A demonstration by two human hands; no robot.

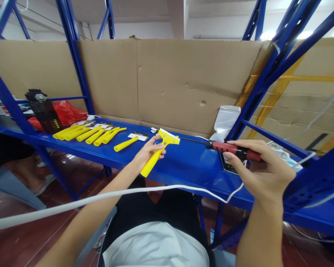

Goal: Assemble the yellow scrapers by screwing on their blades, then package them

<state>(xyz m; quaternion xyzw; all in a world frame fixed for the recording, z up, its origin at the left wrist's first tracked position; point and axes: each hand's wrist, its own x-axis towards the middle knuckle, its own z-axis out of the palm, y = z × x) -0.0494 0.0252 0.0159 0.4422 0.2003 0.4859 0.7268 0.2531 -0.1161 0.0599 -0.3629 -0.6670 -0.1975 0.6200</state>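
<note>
Left hand (149, 150) pinches yellow scraper (153, 159) between thumb and fingers, just below its head; handle slants down toward wearer. Right hand (267, 170) closed around red-and-black screwdriver (232, 149), shaft pointing left, tip beside scraper head; contact unclear. Scraper probably light, stiff plastic, smooth handle perhaps slippery; good hold at neck, away from head's possibly sharp edge. Screwdriver likely heavier, rigid; thick grip suits full palm. Well left of left hand: black bottle (46, 115), red bag (69, 113), contents hidden. Just beyond right hand: white bag (226, 120), contents cannot be told.
</note>
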